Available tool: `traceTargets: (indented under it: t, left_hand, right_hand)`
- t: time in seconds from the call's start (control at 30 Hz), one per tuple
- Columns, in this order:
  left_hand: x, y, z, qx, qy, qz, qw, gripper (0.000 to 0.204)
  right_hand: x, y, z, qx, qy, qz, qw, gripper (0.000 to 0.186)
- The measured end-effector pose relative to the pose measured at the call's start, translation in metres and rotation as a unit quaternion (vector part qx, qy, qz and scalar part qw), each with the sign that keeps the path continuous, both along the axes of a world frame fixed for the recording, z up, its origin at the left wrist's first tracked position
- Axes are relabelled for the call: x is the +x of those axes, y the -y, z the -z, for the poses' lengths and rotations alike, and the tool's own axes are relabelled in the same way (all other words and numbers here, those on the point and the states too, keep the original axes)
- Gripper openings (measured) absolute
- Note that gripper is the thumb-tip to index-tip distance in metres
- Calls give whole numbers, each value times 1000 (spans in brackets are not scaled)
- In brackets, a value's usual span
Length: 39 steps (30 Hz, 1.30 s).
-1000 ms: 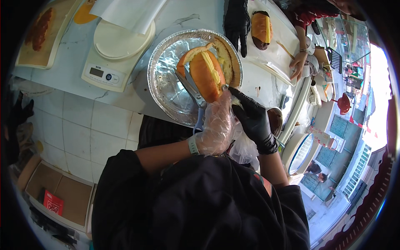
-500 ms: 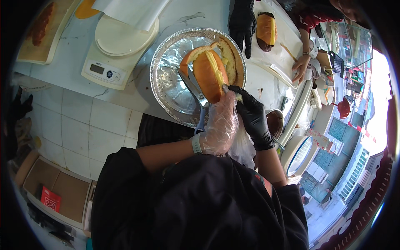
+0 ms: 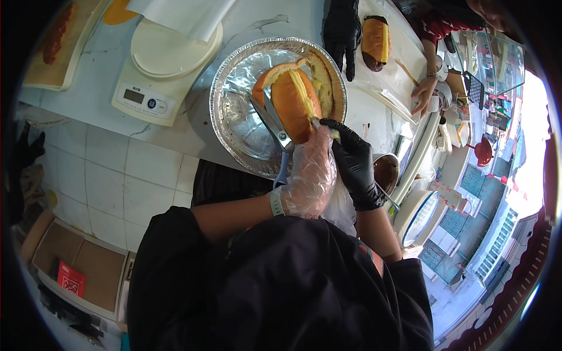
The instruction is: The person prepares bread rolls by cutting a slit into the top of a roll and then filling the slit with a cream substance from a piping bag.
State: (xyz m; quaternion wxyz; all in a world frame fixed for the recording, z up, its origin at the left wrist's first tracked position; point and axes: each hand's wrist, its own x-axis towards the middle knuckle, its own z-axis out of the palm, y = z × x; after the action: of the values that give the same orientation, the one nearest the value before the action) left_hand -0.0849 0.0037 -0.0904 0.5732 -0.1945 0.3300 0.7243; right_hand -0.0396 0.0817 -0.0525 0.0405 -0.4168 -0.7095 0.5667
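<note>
My left hand [image 3: 314, 169], in a clear plastic glove, is closed at the near end of a golden bun [image 3: 289, 105]; the fingers under the bun are hidden. A strip of yellow cream [image 3: 300, 90] runs along the bun's top. My right hand [image 3: 353, 158], in a black glove, is closed around a clear piping bag [image 3: 341, 205], whose metal tip [image 3: 315, 122] meets the cream's near end. The bun is over a round foil pan [image 3: 225, 137] with cut bread pieces [image 3: 325, 76]. Blue-handled scissors [image 3: 282, 138] lie partly hidden by the bun and my left hand.
A white kitchen scale [image 3: 144, 102] stands left of the pan. At the back right, a finished bun [image 3: 375, 44] lies on a lined tray [image 3: 383, 85] beside another person's black-gloved hand [image 3: 342, 35]. A bare hand [image 3: 424, 95] rests farther right. A metal bowl [image 3: 386, 169] is close to my right hand.
The yellow cream at the bun's near end looks slightly thicker beside the tip. Both my hands have stayed almost in place.
</note>
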Motion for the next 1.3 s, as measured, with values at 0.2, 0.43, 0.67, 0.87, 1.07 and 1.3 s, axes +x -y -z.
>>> traceTargets:
  t: [0.2,0.43,0.67,0.87,1.07,1.3]
  left_hand:
    - [1,-3,-9,10,31,-47,998,32]
    - [3,0,-10,-14,18,-36,999,34]
    - [7,-6,-21,-105,-55,-43,992,34]
    - [20,-5,-6,-103,-99,-4,990,36]
    - [24,-5,-5,-171,-131,42,976,36]
    - [25,-4,-5,-134,-100,23,986,35]
  right_hand:
    - [1,1,0,-34,-6,26,999,37]
    - [3,2,0,-16,10,20,1000,38]
    - [5,5,-1,-8,-4,24,1000,33]
    - [4,7,-6,-19,18,33,999,28]
    - [8,7,-4,-7,29,25,999,27]
    - [7,9,-6,3,29,20,999,25]
